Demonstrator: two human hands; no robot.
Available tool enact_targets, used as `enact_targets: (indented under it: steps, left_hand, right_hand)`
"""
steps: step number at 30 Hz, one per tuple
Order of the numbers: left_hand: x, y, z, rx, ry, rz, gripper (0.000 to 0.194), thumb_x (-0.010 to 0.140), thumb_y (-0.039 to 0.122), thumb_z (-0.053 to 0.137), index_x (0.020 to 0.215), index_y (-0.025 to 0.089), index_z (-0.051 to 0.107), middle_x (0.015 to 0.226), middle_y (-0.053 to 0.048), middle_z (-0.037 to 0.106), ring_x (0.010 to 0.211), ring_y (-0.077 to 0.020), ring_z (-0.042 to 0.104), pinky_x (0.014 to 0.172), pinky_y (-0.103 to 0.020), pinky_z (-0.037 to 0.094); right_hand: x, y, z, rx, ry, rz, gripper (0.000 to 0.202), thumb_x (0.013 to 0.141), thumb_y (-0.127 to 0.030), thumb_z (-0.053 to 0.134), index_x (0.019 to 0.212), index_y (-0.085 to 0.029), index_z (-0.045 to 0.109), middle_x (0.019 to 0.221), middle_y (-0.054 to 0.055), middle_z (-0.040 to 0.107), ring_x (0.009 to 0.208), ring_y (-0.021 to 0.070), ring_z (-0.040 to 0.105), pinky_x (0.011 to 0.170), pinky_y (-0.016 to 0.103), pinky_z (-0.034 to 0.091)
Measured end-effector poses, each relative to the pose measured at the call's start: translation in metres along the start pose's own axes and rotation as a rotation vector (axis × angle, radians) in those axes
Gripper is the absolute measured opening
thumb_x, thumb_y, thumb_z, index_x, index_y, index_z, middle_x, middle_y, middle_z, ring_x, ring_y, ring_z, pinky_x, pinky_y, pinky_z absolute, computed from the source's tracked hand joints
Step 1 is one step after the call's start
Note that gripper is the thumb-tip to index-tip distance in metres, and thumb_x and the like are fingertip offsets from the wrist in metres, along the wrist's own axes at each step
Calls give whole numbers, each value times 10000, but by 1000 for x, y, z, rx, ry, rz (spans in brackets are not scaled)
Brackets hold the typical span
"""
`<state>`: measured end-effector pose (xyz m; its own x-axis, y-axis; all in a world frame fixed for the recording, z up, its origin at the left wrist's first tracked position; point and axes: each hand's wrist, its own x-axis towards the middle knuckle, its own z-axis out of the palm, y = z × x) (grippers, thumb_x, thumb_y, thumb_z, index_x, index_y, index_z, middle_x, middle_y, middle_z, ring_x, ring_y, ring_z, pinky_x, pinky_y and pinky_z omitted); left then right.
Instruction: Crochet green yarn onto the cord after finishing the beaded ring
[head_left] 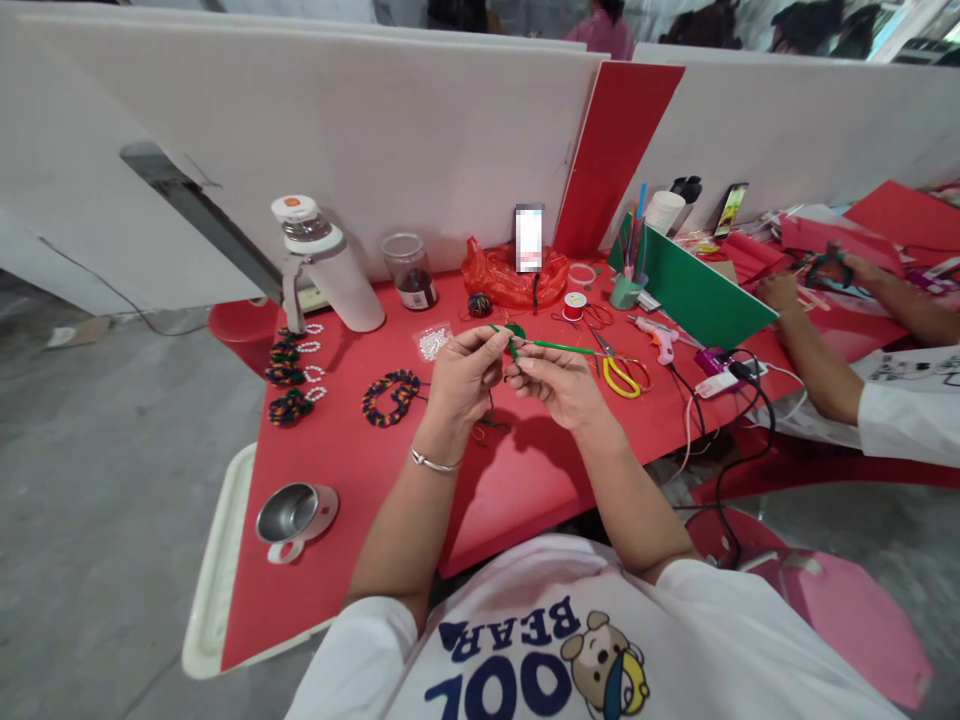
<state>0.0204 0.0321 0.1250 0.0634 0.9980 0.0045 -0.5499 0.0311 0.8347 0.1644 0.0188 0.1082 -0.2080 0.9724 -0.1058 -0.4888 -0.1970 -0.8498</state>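
Observation:
My left hand (469, 372) is closed, its thumb and forefinger pinching a small piece of green yarn work (514, 336). My right hand (556, 382) is closed around a thin green crochet hook (566, 347), whose tip end reaches the green piece. Both hands are close together above the red table, and dark strands hang below them. Left of my left hand lies a braided multicoloured yarn loop (390, 398). A small bag of white beads (433, 342) is just beyond it. Yellow-handled scissors (619, 376) lie to the right of my right hand.
A white bottle (341, 275), a jar (409, 272), a metal cup (297, 520) and yarn pieces with bead strings (289, 375) stand or lie left. Behind are a phone (529, 240) and red thread spool (574, 306). A glue gun (657, 338) and cables lie right, near a co-worker's arms (814, 350).

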Motion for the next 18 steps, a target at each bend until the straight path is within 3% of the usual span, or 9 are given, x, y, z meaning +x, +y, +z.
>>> enact_targets:
  steps: [11, 18]
  left_hand:
    - [0, 2, 3, -87, 24, -132, 361, 541, 311, 993, 727, 151, 729, 546, 36, 617, 380, -9, 315, 360, -153, 179]
    - [1, -2, 1, -137, -12, -163, 423, 504, 334, 1020, 744, 133, 736, 572, 14, 661, 377, -2, 334, 349, -124, 196]
  right_hand:
    - [-1, 3, 1, -30, -15, -56, 350, 611, -356, 966, 869, -209, 781, 761, 3, 817, 609, 122, 734, 585, 227, 609]
    - [-2, 4, 1, -11, -23, -79, 315, 629, -326, 956, 867, -214, 782, 768, 1, 826, 616, 117, 740, 584, 205, 603]
